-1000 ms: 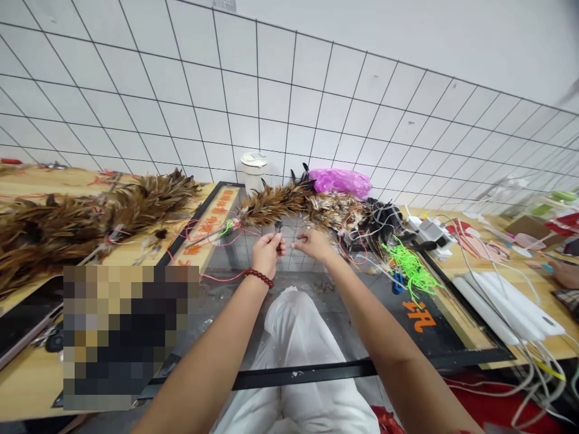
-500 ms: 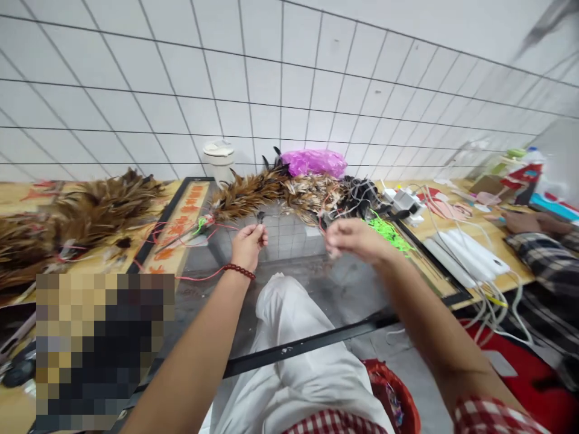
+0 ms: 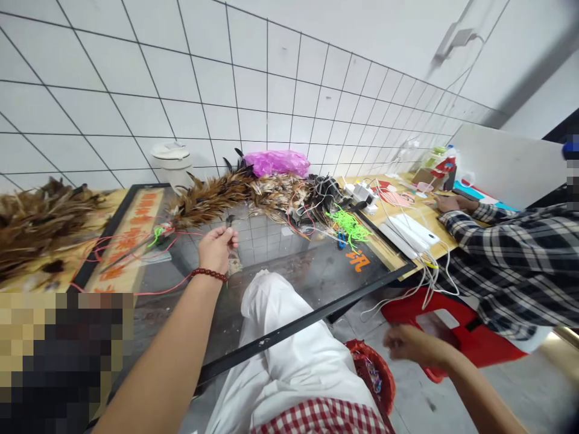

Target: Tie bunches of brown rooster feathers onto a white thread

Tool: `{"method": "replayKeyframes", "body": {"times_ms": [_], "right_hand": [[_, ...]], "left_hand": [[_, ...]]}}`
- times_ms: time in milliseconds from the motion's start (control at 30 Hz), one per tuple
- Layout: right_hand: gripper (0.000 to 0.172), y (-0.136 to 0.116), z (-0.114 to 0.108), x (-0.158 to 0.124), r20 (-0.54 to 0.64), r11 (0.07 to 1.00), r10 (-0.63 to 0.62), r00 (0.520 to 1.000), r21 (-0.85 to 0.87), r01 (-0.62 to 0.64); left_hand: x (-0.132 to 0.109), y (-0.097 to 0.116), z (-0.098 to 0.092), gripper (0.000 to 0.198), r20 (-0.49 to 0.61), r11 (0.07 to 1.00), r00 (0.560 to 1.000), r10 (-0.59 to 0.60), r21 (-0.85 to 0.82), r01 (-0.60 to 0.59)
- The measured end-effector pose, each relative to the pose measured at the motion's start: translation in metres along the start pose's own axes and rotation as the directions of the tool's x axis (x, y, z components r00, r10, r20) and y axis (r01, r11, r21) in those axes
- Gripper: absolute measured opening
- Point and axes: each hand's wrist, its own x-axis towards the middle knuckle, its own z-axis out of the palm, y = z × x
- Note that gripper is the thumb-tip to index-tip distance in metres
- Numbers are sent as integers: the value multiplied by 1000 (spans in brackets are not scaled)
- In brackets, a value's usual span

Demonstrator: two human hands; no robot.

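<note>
My left hand [image 3: 217, 248] is held over the glass table top [image 3: 312, 283], fingers pinched on a small dark feather [image 3: 230, 220]. A red bead bracelet [image 3: 208, 274] sits on that wrist. My right hand [image 3: 409, 345] is down beside my right knee, over a red basket [image 3: 375, 377] on the floor; its fingers are curled and blurred. A row of brown feathers [image 3: 212, 199] lies along the back of the table, with more brown feathers [image 3: 31, 220] at the left.
A pink plastic bag [image 3: 275, 163], a white lidded pot [image 3: 170, 163], green string [image 3: 348, 223], red cord [image 3: 136, 247] and white cables [image 3: 407, 235] lie on the table. A person in a plaid sleeve [image 3: 511, 253] works at the right. A red stool [image 3: 434, 325] stands below.
My right hand left the table top and dropped to the right, down over the red basket. The view swung right. My left hand kept its pinch on the feather.
</note>
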Motion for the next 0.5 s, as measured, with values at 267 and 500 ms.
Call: {"method": "replayKeyframes", "body": {"times_ms": [267,500], "right_hand": [[26,-116,-100,133,-393,828,-349,851,-554,84],[20,-112,-120,209,-468,889,-312,827,-451,80]], "left_hand": [[-1,0,0,24,21,999,1000,-2,33,2],[-3,1,-2,29,39,999,999,2,39,-4]]}}
